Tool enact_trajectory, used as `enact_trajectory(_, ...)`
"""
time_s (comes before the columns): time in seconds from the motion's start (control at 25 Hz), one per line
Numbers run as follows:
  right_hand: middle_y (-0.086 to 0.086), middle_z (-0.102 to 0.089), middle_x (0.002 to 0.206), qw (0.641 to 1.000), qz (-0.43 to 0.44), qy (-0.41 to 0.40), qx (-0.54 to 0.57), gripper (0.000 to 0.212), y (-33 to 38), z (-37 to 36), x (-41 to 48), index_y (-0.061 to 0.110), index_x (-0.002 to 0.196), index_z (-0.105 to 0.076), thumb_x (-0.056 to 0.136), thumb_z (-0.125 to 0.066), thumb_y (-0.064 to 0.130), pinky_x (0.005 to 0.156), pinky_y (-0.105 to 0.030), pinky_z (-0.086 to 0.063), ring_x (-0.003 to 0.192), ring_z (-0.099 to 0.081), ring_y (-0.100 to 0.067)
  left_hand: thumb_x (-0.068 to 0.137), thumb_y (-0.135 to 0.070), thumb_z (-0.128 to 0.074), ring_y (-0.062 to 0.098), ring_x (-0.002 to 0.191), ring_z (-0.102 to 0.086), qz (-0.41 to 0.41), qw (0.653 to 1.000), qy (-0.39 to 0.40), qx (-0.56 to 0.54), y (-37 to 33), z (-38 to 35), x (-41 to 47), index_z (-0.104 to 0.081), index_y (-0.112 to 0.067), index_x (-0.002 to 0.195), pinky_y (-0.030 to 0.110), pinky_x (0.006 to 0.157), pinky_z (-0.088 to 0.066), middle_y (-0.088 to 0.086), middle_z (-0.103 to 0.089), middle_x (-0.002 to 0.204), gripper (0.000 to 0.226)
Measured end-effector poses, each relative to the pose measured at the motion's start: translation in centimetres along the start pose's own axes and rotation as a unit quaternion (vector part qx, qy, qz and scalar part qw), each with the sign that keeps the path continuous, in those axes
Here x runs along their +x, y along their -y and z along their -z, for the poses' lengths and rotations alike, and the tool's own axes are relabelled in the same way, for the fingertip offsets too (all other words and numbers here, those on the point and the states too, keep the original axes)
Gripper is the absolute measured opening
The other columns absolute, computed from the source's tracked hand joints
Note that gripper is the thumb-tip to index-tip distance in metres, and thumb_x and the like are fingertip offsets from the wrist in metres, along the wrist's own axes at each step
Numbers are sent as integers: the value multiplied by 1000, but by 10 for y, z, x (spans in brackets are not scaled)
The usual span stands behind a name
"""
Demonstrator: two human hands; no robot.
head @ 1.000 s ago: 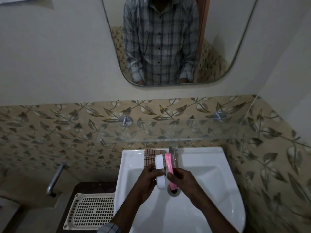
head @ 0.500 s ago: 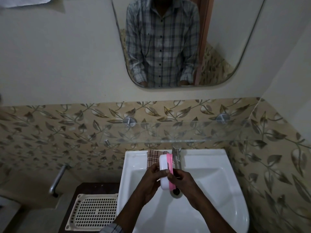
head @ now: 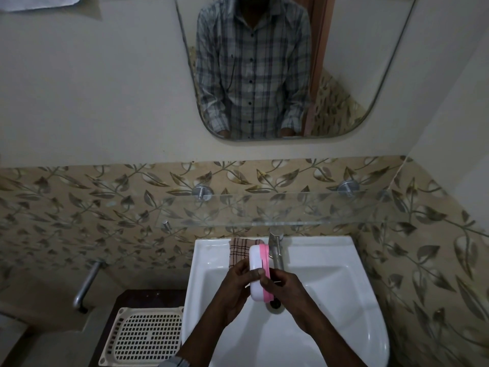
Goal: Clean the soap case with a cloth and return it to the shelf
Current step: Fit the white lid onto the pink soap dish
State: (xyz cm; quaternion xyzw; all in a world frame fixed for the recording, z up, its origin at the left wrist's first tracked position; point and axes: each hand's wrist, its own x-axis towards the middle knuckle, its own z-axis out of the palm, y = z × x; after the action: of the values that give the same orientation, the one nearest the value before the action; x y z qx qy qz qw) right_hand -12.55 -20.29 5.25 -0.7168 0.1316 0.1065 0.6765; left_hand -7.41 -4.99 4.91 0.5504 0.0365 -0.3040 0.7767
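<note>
Since a second ago, the white half and the pink half, then held apart, have closed against each other.

1. Oval plastic soap case [head: 256, 263], white shell on the left and pink shell on the right. I hold it on edge over the basin, just in front of the tap and below the shelf.
2. My left hand [head: 234, 286]: fingers curled round the white side, thumb lying across the seam.
3. My right hand [head: 284, 287]: fingers curled against the pink side, so both hands grip the case.
4. Brown-and-white checked cloth [head: 238, 251], draped over the sink's back rim left of the tap, partly behind the case.
5. White ceramic sink [head: 330, 250]; its dark drain [head: 276, 306] shows just under the case.
6. Chrome tap [head: 276, 247], at the middle of the back rim.
7. Clear glass shelf [head: 304, 210], on round metal mounts against leaf-patterned tiles [head: 79, 207].
8. Rounded wall mirror [head: 370, 62], reflecting my checked shirt.
9. Cream perforated plastic tray [head: 148, 337], on a dark surface left of the sink.
10. Bent metal pipe [head: 86, 286], on the left wall.
</note>
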Motion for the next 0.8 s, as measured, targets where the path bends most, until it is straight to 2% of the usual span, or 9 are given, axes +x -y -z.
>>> enact_trajectory(0.08,8,-71,109,1000,-2,-5,5,63,1,1,-2,37,108,-67,57,-72,74,84,-29,-59,100,-67,-14,72,-20,-83,38,111,-66,-1,1000,-4,-7,0,0,-1,-61,-10,126,50,93,-56,21,-69,120,59)
enact_trajectory(0.24,8,-73,106,1000,1,-6,-9,81,0,2,-4,34,111,-69,47,-73,83,82,-31,-60,98,-69,-14,73,-17,-81,43,112,-64,1,1000,-7,-4,0,-1,-2,-62,-8,125,56,96,-53,24,-68,120,56)
enact_trajectory(0.52,6,-70,110,1000,-15,-3,-25,90,1,2,-3,30,124,-65,50,-73,80,87,-36,-60,100,-67,-16,72,-15,-81,42,110,-65,5,1000,-6,2,0,-3,-1,-60,-7,126,55,93,-55,24,-68,118,60)
enact_trajectory(0.68,5,-73,106,999,-14,-34,20,80,5,16,-4,37,121,-65,52,-82,73,77,-42,-63,93,-71,-19,66,-30,-83,37,104,-67,-15,1000,-11,12,-3,-4,-3,-65,-9,122,52,95,-52,24,-69,117,63)
enact_trajectory(0.8,2,-70,110,998,-12,-58,-6,88,11,48,-4,38,126,-56,48,-88,65,70,-34,-60,94,-69,-18,70,-28,-80,36,102,-62,-21,998,-50,-5,-5,4,-3,-60,-4,126,46,84,-52,30,-63,123,64)
